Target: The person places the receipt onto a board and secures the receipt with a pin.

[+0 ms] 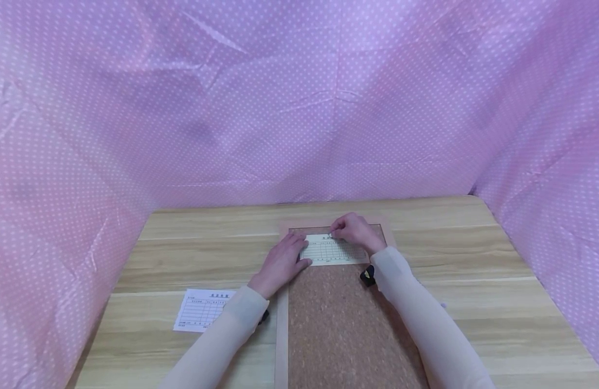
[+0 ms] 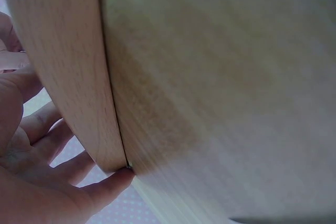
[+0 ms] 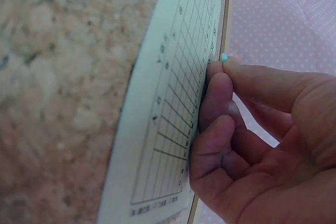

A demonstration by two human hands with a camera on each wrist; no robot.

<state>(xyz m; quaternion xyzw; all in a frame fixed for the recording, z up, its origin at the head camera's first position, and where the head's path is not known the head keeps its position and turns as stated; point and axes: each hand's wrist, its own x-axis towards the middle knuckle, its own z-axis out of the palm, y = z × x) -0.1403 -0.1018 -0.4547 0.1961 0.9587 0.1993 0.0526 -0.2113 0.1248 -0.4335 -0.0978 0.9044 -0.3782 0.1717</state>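
Note:
A pale yellow printed form (image 1: 334, 252) lies across the top of a wood-framed cork board (image 1: 348, 329). My left hand (image 1: 280, 262) rests on the form's left side, fingers extended over the board's frame; in the left wrist view its fingertips reach the frame's corner. Near the middle of the form's upper edge, my right hand (image 1: 355, 232) pinches a small push pin between thumb and index finger. Only the pin's light green head (image 3: 224, 57) shows in the right wrist view; its point is hidden by the fingers. The other right fingers curl against the form.
A white printed form (image 1: 197, 312) lies on the wooden table (image 1: 221, 259) left of the board, partly covered by the left sleeve. A tiny pale purple object (image 1: 443, 305) sits right of the right forearm. Pink dotted cloth (image 1: 309, 108) hangs behind and at both sides.

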